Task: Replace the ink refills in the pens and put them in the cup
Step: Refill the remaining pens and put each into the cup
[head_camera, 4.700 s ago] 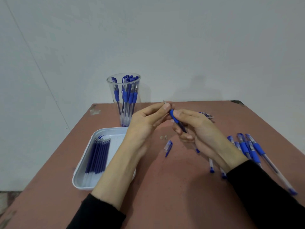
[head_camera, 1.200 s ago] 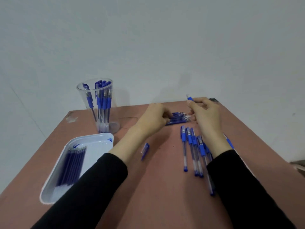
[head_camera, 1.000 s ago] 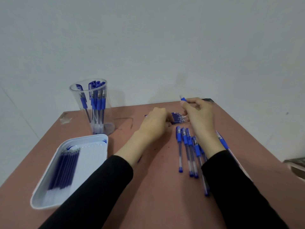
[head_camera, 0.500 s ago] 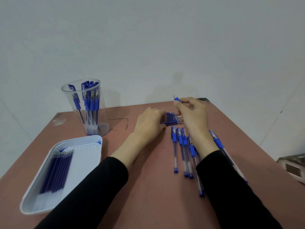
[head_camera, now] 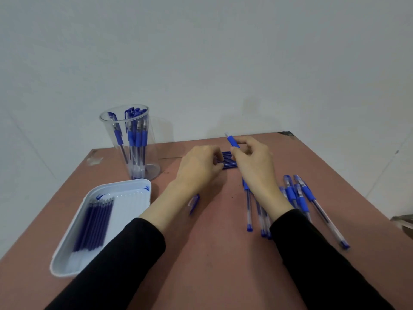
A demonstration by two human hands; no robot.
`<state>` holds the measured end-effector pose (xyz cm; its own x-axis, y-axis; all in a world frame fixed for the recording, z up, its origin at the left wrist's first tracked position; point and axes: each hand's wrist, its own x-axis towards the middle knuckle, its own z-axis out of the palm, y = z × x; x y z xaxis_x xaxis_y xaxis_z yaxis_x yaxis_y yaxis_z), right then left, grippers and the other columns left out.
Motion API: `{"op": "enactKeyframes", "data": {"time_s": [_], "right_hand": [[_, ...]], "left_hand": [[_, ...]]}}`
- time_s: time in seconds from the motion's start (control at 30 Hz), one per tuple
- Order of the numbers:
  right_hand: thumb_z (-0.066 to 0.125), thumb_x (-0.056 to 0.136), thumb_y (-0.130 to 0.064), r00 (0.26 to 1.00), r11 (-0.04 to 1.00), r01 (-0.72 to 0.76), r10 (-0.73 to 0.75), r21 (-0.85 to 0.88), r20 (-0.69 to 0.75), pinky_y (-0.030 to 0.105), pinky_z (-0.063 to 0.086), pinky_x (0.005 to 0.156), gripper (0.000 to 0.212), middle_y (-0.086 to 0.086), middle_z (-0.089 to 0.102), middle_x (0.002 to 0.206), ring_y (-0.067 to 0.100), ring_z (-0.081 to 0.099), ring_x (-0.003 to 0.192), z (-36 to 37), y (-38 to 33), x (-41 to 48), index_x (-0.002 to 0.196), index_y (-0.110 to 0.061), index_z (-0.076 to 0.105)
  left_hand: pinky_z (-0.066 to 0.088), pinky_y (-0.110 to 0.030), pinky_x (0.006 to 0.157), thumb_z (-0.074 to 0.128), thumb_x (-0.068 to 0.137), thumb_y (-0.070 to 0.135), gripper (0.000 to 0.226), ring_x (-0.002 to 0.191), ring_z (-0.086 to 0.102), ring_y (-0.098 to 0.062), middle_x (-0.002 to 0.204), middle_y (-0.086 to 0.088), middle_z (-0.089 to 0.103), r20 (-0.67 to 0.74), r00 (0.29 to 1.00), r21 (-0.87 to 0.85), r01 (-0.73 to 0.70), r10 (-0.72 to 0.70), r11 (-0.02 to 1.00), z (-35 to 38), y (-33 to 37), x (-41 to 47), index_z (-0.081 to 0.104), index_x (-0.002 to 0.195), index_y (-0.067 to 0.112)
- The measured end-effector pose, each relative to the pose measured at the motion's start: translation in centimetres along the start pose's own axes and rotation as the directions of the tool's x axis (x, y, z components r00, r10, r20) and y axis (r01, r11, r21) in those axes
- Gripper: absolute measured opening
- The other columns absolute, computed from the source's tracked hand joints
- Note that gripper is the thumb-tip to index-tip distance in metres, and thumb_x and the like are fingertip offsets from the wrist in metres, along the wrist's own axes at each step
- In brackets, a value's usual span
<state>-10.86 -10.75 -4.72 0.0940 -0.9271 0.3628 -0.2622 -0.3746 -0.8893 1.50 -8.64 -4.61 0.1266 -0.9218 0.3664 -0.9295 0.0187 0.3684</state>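
Pinching pen (head_camera: 232,142), right hand (head_camera: 254,163) curled round barrel; left hand (head_camera: 199,168) curled over refill pile (head_camera: 229,162), hold unclear.

Left hand (head_camera: 199,166) fingertips hidden at refill pile (head_camera: 229,161); tray refills (head_camera: 93,222) blurred; cap (head_camera: 194,203) half behind forearm (head_camera: 165,211).

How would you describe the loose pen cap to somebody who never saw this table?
On the brown table, find the white tray at the left. Just right of its far corner lies the cap, partly behind the left forearm. It is short, clear and blue, and lies alone, while the long pens lie together at the right.
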Motion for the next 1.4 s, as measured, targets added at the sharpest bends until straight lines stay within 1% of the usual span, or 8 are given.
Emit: {"op": "enactKeyframes", "data": {"time_s": [0.17,0.33,0.53,0.67,0.9,1.1,1.27,1.4], "right_hand": [[0.059,0.088,-0.009,0.982,0.986,0.141,-0.128,-0.087,0.136,0.007,0.035,0.056,0.022,-0.011,0.052,0.063,-0.004,0.049,0.058,2.0,-0.6,-2.2,0.103,-0.021,0.068],[0.06,0.084,-0.004,0.904,0.943,0.318,-0.272,-0.096,0.33,0.014,0.037,0.065,0.031,-0.007,0.058,0.073,0.004,0.053,0.067,3.2,-1.4,-4.5,0.102,-0.028,0.068],[0.066,0.083,-0.009,0.823,0.862,0.478,-0.373,-0.167,0.428,0.007,0.036,0.067,0.027,-0.009,0.06,0.076,0.0,0.052,0.073,4.2,-1.2,-5.3,0.104,-0.027,0.069],[0.066,0.084,-0.011,0.816,0.853,0.49,-0.376,-0.18,0.44,0.022,0.04,0.068,0.026,-0.011,0.059,0.076,-0.001,0.051,0.072,4.3,-1.1,-5.2,0.105,-0.027,0.069],[0.066,0.084,-0.011,0.808,0.844,0.502,-0.38,-0.187,0.451,0.026,0.038,0.069,0.025,-0.011,0.059,0.076,0.002,0.052,0.071,4.4,-1.0,-5.3,0.105,-0.025,0.069],[0.066,0.085,-0.013,0.815,0.848,0.489,-0.361,-0.203,0.454,0.01,0.033,0.064,0.025,-0.014,0.058,0.075,0.0,0.052,0.072,4.3,-0.9,-5.2,0.105,-0.026,0.069],[0.065,0.085,-0.013,0.819,0.851,0.481,-0.35,-0.21,0.455,0.01,0.033,0.065,0.024,-0.013,0.059,0.075,0.001,0.052,0.073,4.3,-0.8,-5.1,0.106,-0.025,0.068],[0.064,0.086,-0.014,0.814,0.854,0.479,-0.346,-0.204,0.466,0.013,0.034,0.066,0.024,-0.012,0.061,0.076,0.002,0.053,0.073,4.2,-0.9,-5.1,0.107,-0.025,0.068]], "left_hand": [[0.051,-0.034,0.081,0.058,0.083,0.019,0.015,0.087,0.063,-0.022,0.086,0.001,0.07,-0.065,0.989,-0.049,0.131,-0.134,0.99,-4.7,-2.5,-3.4,0.072,0.089,0.02],[0.051,-0.032,0.073,0.059,0.084,0.019,0.01,0.078,0.063,-0.018,0.074,0.007,0.063,-0.186,0.941,-0.022,0.284,-0.283,0.959,-8.5,-6.8,-8.3,0.069,0.084,0.02],[0.049,-0.032,0.07,0.059,0.083,0.023,0.008,0.082,0.061,-0.024,0.088,-0.001,0.068,-0.133,0.892,0.241,0.453,-0.433,0.858,-9.8,-11.1,-11.9,0.066,0.083,0.02],[0.05,-0.032,0.069,0.065,0.079,0.026,0.01,0.082,0.062,-0.029,0.085,-0.004,0.068,-0.066,0.881,0.285,0.467,-0.469,0.837,-9.5,-11.7,-12.3,0.068,0.077,0.017],[0.039,-0.028,0.055,0.064,0.078,0.029,0.017,0.07,0.058,-0.027,0.074,-0.003,0.064,-0.031,0.876,0.306,0.466,-0.481,0.83,-9.4,-11.6,-11.9,0.067,0.076,0.012],[0.035,-0.028,0.053,0.063,0.075,0.024,0.028,0.058,0.041,-0.026,0.056,-0.007,0.047,-0.045,0.838,0.143,0.544,-0.543,0.827,-9.4,-11.2,-11.4,0.051,0.059,0.004],[0.044,-0.031,0.058,0.07,0.077,0.032,0.035,0.062,0.054,-0.027,0.071,-0.015,0.066,0.027,0.849,0.145,0.52,-0.528,0.842,-10.1,-10.6,-11.0,0.067,0.072,-0.002],[0.038,-0.026,0.053,0.071,0.071,0.044,0.043,0.063,0.052,-0.023,0.08,-0.012,0.07,0.112,0.839,0.188,0.509,-0.533,0.84,-9.6,-10.2,-10.9,0.069,0.077,0.002]]}}
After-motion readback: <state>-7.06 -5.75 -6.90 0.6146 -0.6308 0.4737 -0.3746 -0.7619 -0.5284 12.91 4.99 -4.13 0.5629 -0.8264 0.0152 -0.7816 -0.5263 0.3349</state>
